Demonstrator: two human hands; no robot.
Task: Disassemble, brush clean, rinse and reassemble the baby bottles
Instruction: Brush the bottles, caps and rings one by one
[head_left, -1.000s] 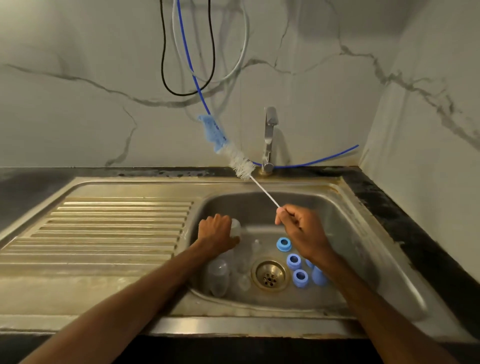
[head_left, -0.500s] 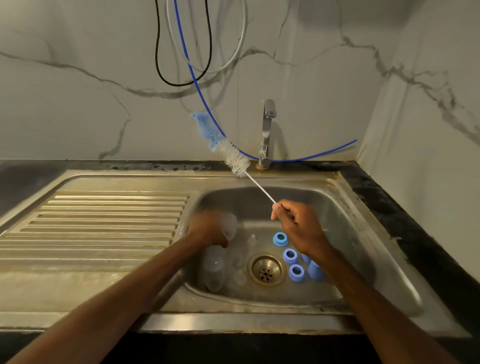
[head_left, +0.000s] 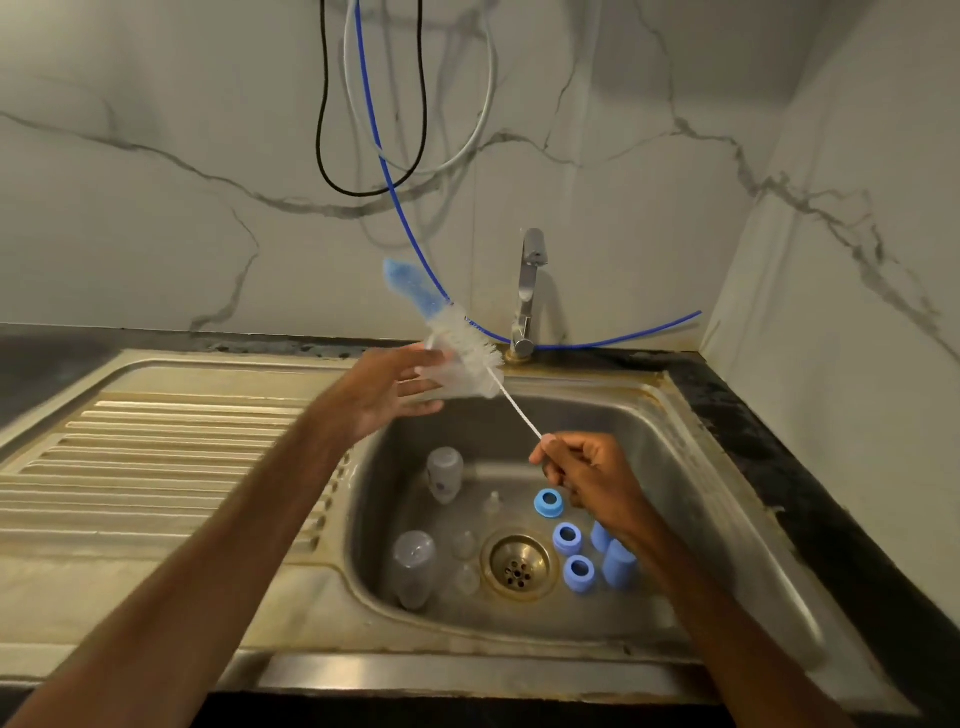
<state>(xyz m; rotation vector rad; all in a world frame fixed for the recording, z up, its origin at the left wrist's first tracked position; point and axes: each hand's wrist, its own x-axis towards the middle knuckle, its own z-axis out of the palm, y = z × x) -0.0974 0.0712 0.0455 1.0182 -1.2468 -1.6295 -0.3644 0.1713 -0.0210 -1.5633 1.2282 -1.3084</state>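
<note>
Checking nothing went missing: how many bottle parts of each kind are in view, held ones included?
Clear bottles: 3, one in left hand
Clear teats: 3
Blue rings: 3
Blue caps: 2
Total: 11

Narrow gap at the drain (head_left: 517, 566) between clear bottles (head_left: 413, 569) left and blue rings (head_left: 567, 538) right, tap (head_left: 530, 291) behind.

Dim warm light, wide-angle edge distortion

Left hand (head_left: 389, 395) and its clear plastic bottle (head_left: 453, 376): motion-blurred. Right hand (head_left: 597, 478) conceals the handle end of the white wire bottle brush (head_left: 470, 345) and partly the pale blue caps (head_left: 618, 564).
</note>
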